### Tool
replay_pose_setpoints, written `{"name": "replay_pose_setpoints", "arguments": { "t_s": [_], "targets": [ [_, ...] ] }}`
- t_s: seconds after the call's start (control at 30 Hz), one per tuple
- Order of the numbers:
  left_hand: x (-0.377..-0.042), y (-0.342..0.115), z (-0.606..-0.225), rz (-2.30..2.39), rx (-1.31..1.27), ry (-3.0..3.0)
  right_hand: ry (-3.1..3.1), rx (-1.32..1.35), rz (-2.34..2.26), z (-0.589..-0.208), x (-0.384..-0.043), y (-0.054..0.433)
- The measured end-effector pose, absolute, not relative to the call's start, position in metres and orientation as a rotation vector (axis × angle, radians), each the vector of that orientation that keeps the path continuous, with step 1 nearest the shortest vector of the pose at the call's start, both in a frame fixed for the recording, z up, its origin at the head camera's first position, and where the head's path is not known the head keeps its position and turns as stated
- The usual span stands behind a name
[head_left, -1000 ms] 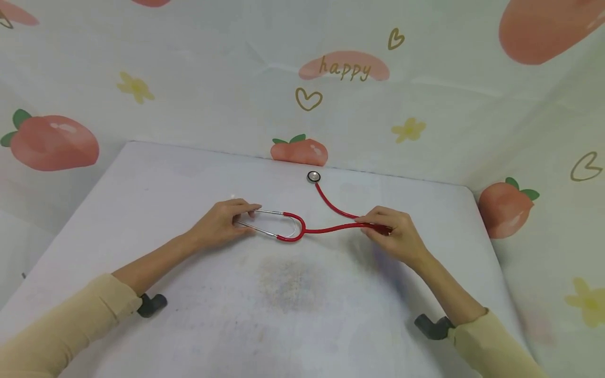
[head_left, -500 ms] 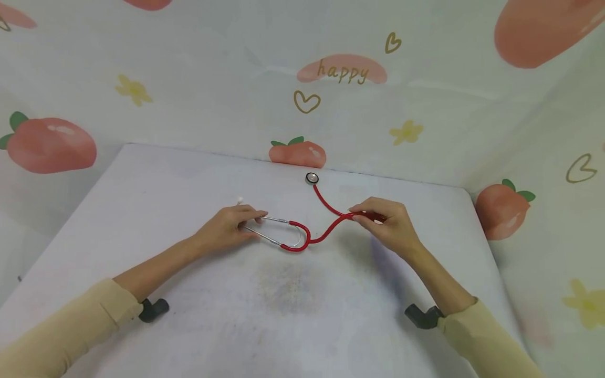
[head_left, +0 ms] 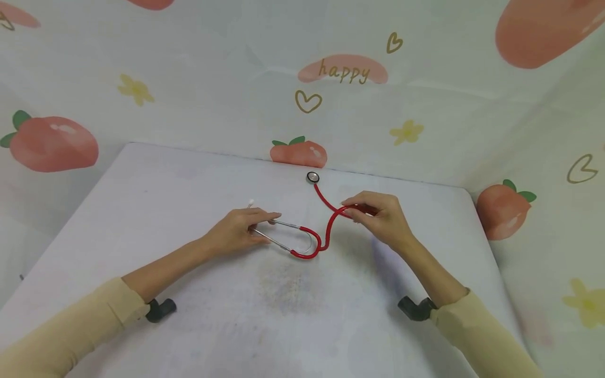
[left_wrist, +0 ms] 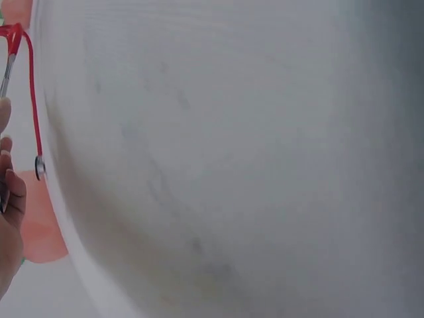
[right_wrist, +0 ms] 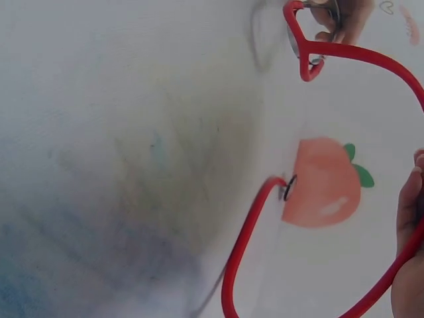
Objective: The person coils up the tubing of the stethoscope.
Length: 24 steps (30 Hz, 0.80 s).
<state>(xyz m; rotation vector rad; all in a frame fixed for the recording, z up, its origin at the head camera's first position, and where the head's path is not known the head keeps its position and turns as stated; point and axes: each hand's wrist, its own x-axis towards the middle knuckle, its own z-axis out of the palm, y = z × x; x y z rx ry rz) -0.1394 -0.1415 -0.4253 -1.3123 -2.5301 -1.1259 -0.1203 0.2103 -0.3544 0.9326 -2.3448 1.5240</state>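
A stethoscope with red tubing is stretched between the two hands over the white table. My left hand grips its silver ear tubes, and one white eartip pokes out above the knuckles. On the right, my right hand pinches the red tubing between thumb and fingers, where two strands come together. The round chest piece lies toward the table's back edge. In the right wrist view the tubing loops down from the chest piece.
The white table has a dark smudge near its middle. A white cloth backdrop with printed peaches, hearts and flowers rises behind and at the sides. Dark angled pieces stick out at both sleeve cuffs.
Both hands have come closer together, the left moving right and slightly nearer, the right moving left and away. The tubing between them has gone from nearly straight to bent. The chest piece stays put.
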Motion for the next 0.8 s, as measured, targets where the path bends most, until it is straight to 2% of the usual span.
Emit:
{"name": "replay_pose_setpoints", "arguments": {
  "t_s": [0.2,0.47,0.8],
  "targets": [
    [-0.138,-0.132,-0.420,-1.116,-1.348,-2.496,-2.323,0.954,1.578,-0.361,-0.129,0.210],
    [-0.130,-0.124,-0.416,-1.079,-1.358,-2.522,-2.343,0.958,1.524,-0.342,-0.121,0.187],
    [-0.126,-0.116,-0.409,-1.052,-1.411,-2.498,-2.433,0.942,1.421,-0.375,-0.140,0.180]
  ]
}}
